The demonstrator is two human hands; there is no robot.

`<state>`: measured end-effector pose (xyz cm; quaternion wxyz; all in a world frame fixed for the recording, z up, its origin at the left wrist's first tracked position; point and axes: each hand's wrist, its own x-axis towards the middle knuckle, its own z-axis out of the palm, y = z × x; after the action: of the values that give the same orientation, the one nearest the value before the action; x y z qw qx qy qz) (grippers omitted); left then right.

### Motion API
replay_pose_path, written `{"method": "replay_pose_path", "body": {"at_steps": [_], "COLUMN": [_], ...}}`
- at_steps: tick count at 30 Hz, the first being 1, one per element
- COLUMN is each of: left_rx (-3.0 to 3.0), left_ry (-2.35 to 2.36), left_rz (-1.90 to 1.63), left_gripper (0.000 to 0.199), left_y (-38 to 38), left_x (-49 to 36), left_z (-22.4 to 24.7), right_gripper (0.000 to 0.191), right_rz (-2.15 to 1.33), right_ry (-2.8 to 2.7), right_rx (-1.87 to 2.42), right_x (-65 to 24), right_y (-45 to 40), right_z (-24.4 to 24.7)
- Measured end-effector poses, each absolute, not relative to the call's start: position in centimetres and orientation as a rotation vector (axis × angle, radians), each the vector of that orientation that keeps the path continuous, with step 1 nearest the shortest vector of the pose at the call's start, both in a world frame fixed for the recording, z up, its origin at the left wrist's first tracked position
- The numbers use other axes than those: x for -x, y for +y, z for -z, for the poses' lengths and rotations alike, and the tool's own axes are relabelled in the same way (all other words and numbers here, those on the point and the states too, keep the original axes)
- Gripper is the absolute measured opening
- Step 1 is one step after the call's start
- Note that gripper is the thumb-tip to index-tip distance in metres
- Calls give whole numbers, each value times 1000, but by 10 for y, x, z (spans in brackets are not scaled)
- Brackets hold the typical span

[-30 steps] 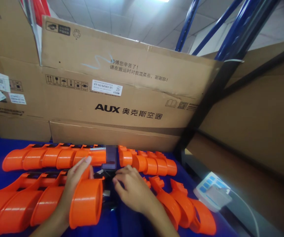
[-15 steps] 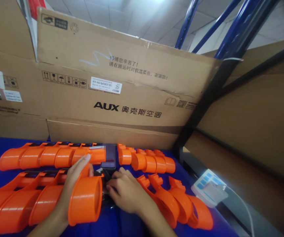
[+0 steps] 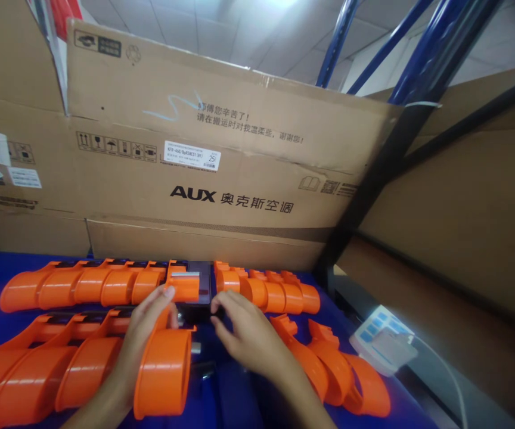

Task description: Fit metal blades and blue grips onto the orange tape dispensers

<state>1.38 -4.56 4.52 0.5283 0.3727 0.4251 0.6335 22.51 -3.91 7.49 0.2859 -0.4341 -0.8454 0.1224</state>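
My left hand (image 3: 152, 322) is wrapped around an orange plastic tape dispenser (image 3: 163, 372), its wide ring hanging low and a toothed metal blade at its top end. To its right hovers my right hand (image 3: 242, 330), thumb and forefinger apart with nothing visible between them. Behind the hands lies a dark phone-like device (image 3: 204, 298), partly covered by the dispenser's top. A small silvery piece (image 3: 196, 348) shows just right of the ring; what it belongs to is unclear.
More orange dispensers stand in rows at left (image 3: 29, 381) and right (image 3: 279, 296) on the blue surface (image 3: 235, 393). Cardboard (image 3: 239, 167) walls the back. A dark rack post (image 3: 360, 202) rises at right, near a white power strip (image 3: 382, 339) with a cable.
My right hand has drawn back a little from the dispenser, and its fingers have parted from the dark part they were at. The held dispenser has shifted slightly right and down.
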Motion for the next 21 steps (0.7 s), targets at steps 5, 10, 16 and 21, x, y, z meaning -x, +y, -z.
{"method": "replay_pose_path", "body": {"at_steps": [5, 10, 16, 21], "left_rx": [-1065, -1102, -1086, -1108], "left_ry": [1038, 1017, 939, 909], "left_rz": [-1455, -1416, -1285, -1287], "left_gripper": [49, 44, 37, 36], "left_y": [-47, -48, -42, -46], "left_x": [-16, -20, -24, -25], "left_z": [-51, -45, -32, -37], "right_gripper": [9, 17, 22, 20], "right_rz": [-431, -636, -566, -401], "right_ry": [-1773, -1436, -1468, -1612], "right_rx": [1099, 931, 935, 991], "right_x": [-226, -222, -216, -217], "right_y": [-29, -29, -34, -34], "right_z": [-69, -71, -69, -65]}}
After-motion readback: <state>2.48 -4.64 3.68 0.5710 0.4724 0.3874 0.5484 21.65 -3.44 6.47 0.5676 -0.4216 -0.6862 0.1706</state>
